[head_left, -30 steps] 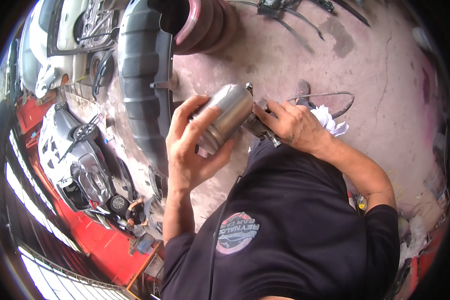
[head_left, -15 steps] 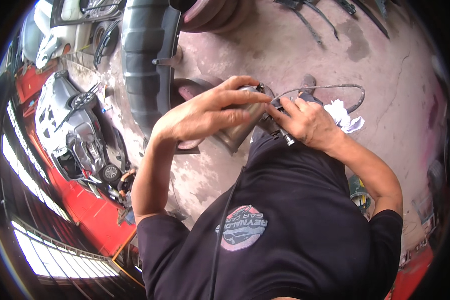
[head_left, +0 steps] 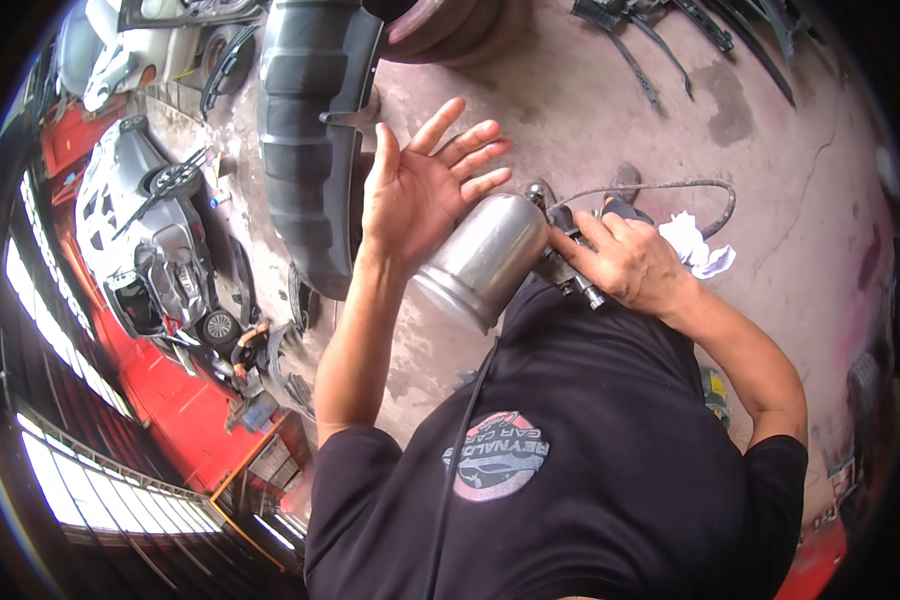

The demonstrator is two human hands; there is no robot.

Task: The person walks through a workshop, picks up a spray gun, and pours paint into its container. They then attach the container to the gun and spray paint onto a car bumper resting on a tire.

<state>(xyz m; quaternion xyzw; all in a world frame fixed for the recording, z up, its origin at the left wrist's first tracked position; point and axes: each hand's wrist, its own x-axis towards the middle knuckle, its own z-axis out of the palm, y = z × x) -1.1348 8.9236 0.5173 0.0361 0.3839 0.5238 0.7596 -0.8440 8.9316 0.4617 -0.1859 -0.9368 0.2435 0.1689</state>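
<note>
A paint spray gun (head_left: pixel 562 268) with a shiny metal cup (head_left: pixel 492 250) is in front of my body, the cup tilted toward the lower left. My right hand (head_left: pixel 632 262) is wrapped round the gun's body, its fingers bent over the part beside the cup. A dark air hose (head_left: pixel 670 186) loops out to the right past that hand. My left hand (head_left: pixel 418 200) is raised just beyond the cup, palm turned up and fingers spread, holding nothing. Part of the gun is hidden behind my right fingers.
A large dark ribbed bumper (head_left: pixel 308 150) stands at the left, near stacked reddish round parts (head_left: pixel 445 30). A crumpled white cloth (head_left: pixel 692 245) shows right of my right hand. Black strips (head_left: pixel 660 45) lie at the far right. A wrecked silver car (head_left: pixel 175 265) and another person (head_left: pixel 245 355) are farther left.
My left hand has come off the metal cup and turned palm up with its fingers spread, leaving the cup in plain sight. My right hand still grips the spray gun.
</note>
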